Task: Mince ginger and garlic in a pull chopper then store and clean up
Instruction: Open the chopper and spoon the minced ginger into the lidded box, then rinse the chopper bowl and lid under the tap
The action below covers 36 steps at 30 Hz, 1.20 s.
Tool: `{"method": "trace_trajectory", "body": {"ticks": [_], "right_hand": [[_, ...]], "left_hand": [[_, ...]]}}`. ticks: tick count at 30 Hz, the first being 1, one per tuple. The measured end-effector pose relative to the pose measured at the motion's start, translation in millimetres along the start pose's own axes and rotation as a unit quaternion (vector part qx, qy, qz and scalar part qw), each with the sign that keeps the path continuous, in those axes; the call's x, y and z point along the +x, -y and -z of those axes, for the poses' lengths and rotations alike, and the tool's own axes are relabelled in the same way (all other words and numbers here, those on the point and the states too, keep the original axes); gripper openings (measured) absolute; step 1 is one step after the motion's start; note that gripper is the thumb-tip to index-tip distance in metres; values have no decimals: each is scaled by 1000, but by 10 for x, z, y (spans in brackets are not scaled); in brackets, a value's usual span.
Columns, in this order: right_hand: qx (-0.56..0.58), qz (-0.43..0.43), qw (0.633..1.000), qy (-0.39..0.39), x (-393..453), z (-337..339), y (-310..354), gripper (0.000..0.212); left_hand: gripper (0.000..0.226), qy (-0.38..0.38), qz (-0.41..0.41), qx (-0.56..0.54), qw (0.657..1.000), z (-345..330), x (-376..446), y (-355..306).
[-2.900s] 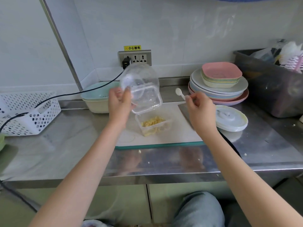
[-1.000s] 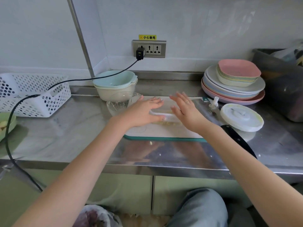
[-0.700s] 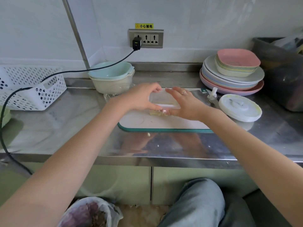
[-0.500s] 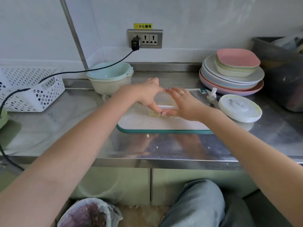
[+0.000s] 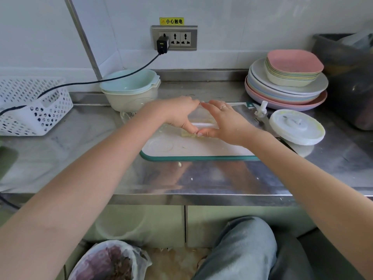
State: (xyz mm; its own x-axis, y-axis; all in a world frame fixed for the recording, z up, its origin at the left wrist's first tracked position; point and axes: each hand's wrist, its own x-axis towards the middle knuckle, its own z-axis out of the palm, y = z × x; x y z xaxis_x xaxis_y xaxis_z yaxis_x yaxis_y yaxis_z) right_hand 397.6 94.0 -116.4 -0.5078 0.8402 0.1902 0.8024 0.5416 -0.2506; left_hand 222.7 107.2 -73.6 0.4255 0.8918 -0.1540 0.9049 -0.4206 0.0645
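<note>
- Storage container (image 5: 202, 120), a small clear plastic box with yellowish mince showing at its base, is sitting on the white cutting board (image 5: 181, 147), near the board's back edge; it is standing upright, mouth up, with its lid lying flat on top.
- Left hand (image 5: 177, 114) is curling round the container's left end, thumb at the near lower edge and fingers over the far rim; right hand (image 5: 224, 123) is mirroring it on the right end, so both are grasping the box, fingertips almost meeting across the back.
- Paired thumbs are pressing at the near edge, a placement judged to suit snapping the lid down evenly (sealing appears to be the step in hand, though whether the lid is fully seated cannot be told).
- Long axis of the container is running left to right, parallel to the counter's front edge; its short axis is pointing away from the person.
- Chopper lid (image 5: 296, 126), white and round, is lying flat on the steel counter (image 5: 90, 150) just right of the board, with the blade spindle (image 5: 262, 109) standing beside it; a clear bowl (image 5: 126, 116), partly hidden behind the left forearm, is resting left of the board (probably set aside there for washing).
- Stray bits of mince (image 5: 179, 164) are lying on the counter near the board's front edge, suggesting clean-up is not yet done.
</note>
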Motion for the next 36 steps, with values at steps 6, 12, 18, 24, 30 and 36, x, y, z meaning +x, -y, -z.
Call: {"method": "trace_trajectory", "body": {"ticks": [6, 12, 18, 24, 30, 36], "right_hand": [[-5, -12, 998, 59, 95, 80, -66, 101], [80, -66, 991, -81, 459, 198, -344, 83], [-66, -124, 990, -18, 990, -39, -521, 72], [-83, -168, 982, 3, 995, 64, -349, 85], [-71, -146, 955, -248, 356, 388, -411, 55], [-5, -298, 928, -223, -346, 661, -899, 38]], "left_hand": [[98, 1, 14, -37, 999, -11, -27, 32], [90, -144, 20, -130, 981, 15, -244, 176], [59, -177, 84, -100, 975, -164, -273, 296], [48, -120, 93, -115, 982, -154, -177, 278], [47, -162, 9, -144, 976, -163, -50, 57], [46, -214, 9, -187, 959, -274, -63, -71]]}}
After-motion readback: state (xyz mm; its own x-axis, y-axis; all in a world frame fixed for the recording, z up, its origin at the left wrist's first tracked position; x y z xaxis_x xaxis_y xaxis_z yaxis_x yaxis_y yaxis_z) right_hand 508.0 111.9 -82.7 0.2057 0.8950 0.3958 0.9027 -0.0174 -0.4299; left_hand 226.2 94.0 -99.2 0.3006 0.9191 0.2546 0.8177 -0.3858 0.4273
